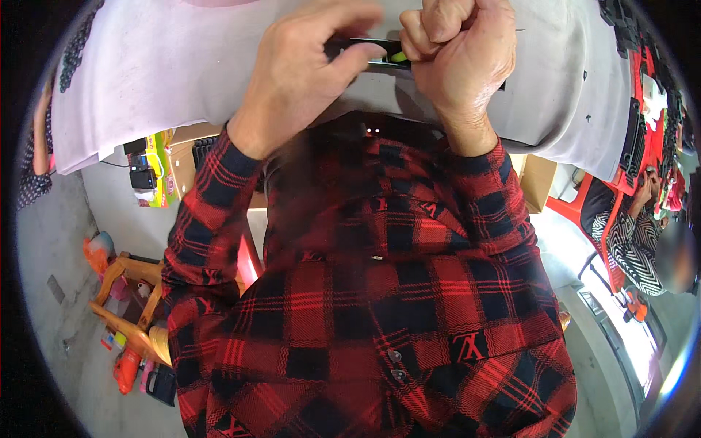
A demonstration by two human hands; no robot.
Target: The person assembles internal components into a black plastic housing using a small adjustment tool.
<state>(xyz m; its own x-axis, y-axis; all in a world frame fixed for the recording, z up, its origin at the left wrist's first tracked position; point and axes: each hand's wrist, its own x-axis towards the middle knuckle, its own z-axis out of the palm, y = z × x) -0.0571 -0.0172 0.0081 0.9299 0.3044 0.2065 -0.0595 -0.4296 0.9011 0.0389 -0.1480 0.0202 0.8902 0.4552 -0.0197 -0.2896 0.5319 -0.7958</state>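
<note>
At the top middle, over the pale cloth-covered table (182, 66), a flat black piece (393, 47) with a shiny edge lies between my hands. My left hand (303, 69) is closed on its left part, thumb along the piece; the fingers are partly blurred. My right hand (467, 62) makes a fist at the piece's right end. From that fist a yellow-green end (399, 56) of something shows against the black piece. A thin dark tip (520, 30) sticks out beyond the fist; the rest is hidden by my fingers.
Black parts (634, 135) line the table's right edge near red material. A person in a striped garment (635, 248) sits by a red chair (577, 208) at right. Another person's arm (42, 135) shows at far left. Below stand a cardboard box (539, 182) and a wooden stool (120, 314).
</note>
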